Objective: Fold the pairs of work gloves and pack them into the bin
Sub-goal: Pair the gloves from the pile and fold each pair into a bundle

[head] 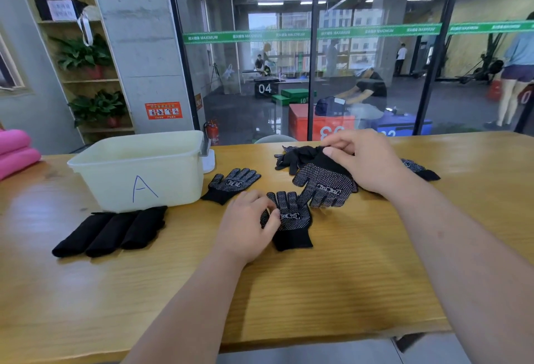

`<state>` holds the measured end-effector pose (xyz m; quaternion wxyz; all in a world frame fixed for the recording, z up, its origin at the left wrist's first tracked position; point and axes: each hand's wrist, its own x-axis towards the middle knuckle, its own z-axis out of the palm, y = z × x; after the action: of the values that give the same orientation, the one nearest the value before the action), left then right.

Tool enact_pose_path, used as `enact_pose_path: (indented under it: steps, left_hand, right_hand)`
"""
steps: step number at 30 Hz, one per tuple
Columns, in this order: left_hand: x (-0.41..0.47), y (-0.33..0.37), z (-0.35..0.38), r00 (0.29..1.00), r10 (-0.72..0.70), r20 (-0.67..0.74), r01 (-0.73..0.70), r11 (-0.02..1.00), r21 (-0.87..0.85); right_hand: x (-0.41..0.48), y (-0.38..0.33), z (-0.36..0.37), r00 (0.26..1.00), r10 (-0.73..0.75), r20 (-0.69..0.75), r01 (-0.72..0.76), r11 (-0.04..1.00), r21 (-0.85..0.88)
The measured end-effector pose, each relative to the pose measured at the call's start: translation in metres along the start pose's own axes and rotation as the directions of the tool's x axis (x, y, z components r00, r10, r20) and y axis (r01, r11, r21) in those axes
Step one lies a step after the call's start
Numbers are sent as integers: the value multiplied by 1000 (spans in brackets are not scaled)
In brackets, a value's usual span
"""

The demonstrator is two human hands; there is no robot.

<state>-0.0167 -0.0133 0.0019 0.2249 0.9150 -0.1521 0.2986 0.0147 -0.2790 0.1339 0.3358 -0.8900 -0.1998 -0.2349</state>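
Note:
Black work gloves with white grip dots lie on the wooden table [318, 291]. My left hand [248, 225] presses on the left side of one flat glove [291, 222] at the table's middle. My right hand [364, 161] pinches the cuff of a second dotted glove [326, 187], lifted at its far end. A third glove [231, 184] lies flat beside the bin. More black gloves [291, 157] are heaped behind, and another glove [419, 170] pokes out right of my wrist. Three folded pairs [112, 230] sit in a row in front of the pale plastic bin [138, 167] marked "A".
A pink rolled mat [14, 152] rests at the table's far left. A glass wall runs just behind the table, with people and gym boxes beyond it. A shelf with plants stands at the back left. The table's near edge is below my forearms.

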Motion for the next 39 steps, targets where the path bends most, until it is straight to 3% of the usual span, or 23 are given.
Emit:
enact_pose_path:
  steps: [5, 8, 11, 14, 16, 19, 21, 24, 29, 33, 35, 39]
  left_hand:
    - [-1, 6, -8, 995, -33, -92, 31, 999, -28]
    - [-2, 7, -16, 969, -141, -203, 123, 988, -97]
    - [-2, 4, -23, 855, -364, -370, 291, 926, -240]
    - [-2, -4, -31, 706, -477, -523, 322, 874, -363]
    - [-1, -8, -33, 678, -484, -554, 340, 874, -347]
    - [1, -11, -31, 738, -459, -495, 369, 888, -273]
    - [1, -9, -27, 839, -415, -352, 366, 909, -199]
    - [0, -7, -19, 952, -286, -107, 289, 957, 9]
    - [-4, -8, -5, 976, -213, 54, 189, 939, 288]
    - [-8, -11, -14, 979, -173, 111, 139, 954, 264]
    - [-14, -15, -24, 971, -134, 196, 106, 983, 149]
    - [-29, -18, -42, 947, -174, 272, 208, 973, -104]
  right_hand:
    - [10, -25, 5, 998, 7, 55, -19, 978, 210]
    - [14, -47, 15, 999, 4, 53, -25, 921, 388]
    - [19, -61, 31, 989, 142, -38, -77, 724, 685]
    - [11, -59, 62, 913, 399, -91, -159, 549, 821]
    - [-4, -45, 92, 872, 487, -46, -285, 582, 762]
    - [-34, -17, 129, 914, 398, 83, -392, 808, 439]
    - [-52, -5, 136, 947, 311, 87, -322, 931, 175]
    - [-68, 5, 137, 971, 213, 104, -221, 973, 70]
    - [-74, 8, 140, 989, 109, 104, -104, 993, -46]
    - [-72, 11, 139, 986, 161, 31, -152, 970, -189]
    - [-74, 12, 137, 986, 163, 44, -151, 967, -206]
    - [-81, 17, 125, 985, 149, 88, -130, 973, -191]
